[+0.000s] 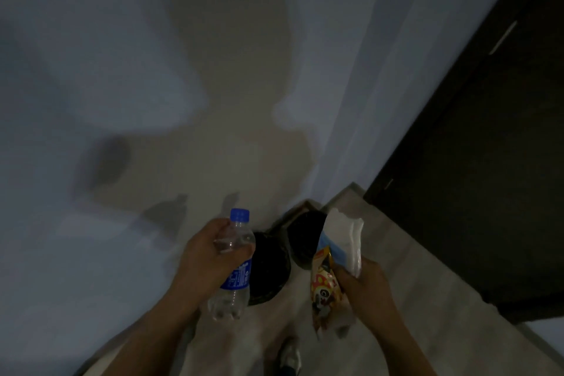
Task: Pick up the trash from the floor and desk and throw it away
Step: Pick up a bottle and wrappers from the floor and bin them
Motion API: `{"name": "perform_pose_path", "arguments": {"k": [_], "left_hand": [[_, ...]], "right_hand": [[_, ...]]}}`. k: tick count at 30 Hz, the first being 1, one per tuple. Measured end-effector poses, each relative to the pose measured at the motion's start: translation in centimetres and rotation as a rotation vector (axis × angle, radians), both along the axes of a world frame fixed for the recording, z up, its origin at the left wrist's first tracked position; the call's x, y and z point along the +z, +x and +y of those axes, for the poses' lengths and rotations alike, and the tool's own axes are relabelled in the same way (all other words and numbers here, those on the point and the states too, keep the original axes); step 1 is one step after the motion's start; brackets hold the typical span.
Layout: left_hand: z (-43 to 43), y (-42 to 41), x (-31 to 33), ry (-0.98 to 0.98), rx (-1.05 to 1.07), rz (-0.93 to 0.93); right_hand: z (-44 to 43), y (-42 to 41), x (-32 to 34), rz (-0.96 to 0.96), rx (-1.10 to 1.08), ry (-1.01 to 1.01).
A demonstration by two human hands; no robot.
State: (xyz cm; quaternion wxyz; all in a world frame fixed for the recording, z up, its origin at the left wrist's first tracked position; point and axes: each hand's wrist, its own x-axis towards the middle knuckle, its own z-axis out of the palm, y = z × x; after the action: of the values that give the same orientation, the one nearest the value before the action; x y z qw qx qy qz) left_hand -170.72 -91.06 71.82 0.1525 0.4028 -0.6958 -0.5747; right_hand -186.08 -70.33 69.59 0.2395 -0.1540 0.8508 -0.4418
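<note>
My left hand (203, 256) grips a clear plastic bottle (235, 265) with a blue cap and blue label, held upright over the floor. My right hand (364, 287) holds a white and blue tissue pack (343, 241) together with a colourful snack wrapper (323, 281). Below and between the hands stand two round black bins, one (271, 268) just right of the bottle and one (305, 238) in the corner behind it.
A pale wall fills the upper and left part of the view. A dark door (473, 146) stands at the right. The floor (396, 278) is light tile. A shoe (290, 354) shows at the bottom centre.
</note>
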Motion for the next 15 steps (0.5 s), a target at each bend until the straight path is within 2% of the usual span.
{"name": "perform_pose_path", "arguments": {"k": [7,10,15], "left_hand": [[-2.2,-6.4,-3.3,-0.029,0.087,-0.13],[-3.2,-7.6,-5.8,0.015,0.079,-0.191],[-5.2,-9.1,-12.1,0.103,0.098,-0.28]], "right_hand": [[-5.1,-8.8,-3.7,-0.031,0.224,0.143],[-6.9,-10.9,-7.0,-0.103,0.212,0.13],[-9.7,-13.6,-14.2,-0.208,0.226,0.232]]}}
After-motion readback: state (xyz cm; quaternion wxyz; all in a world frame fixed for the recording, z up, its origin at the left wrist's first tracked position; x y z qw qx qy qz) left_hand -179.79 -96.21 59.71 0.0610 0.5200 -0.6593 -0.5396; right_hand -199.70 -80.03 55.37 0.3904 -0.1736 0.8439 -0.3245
